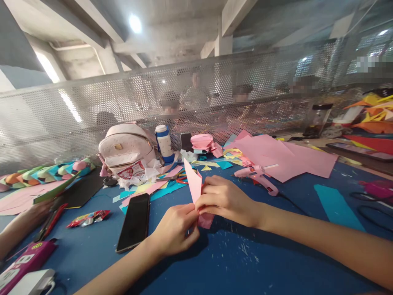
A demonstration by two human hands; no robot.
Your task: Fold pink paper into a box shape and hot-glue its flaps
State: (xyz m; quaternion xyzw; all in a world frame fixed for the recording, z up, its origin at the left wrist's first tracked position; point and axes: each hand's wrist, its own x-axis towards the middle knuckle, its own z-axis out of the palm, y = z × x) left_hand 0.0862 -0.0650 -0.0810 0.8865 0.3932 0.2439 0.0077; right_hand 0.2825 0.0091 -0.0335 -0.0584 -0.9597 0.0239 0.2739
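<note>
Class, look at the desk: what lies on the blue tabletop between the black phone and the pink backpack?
In the head view, loose pink, yellow and teal paper scraps and crumpled white wrapping lie between the phone and the backpack.

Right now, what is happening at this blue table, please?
A person is holding a pink paper piece with both bare hands over the blue table. The left hand pinches its lower edge, and the right hand grips it from the side; the paper's pointed end stands upward. A black phone lies flat just left of the hands. A pink glue gun lies behind them, near large pink sheets. Another person's hand rests at the left edge.
</note>
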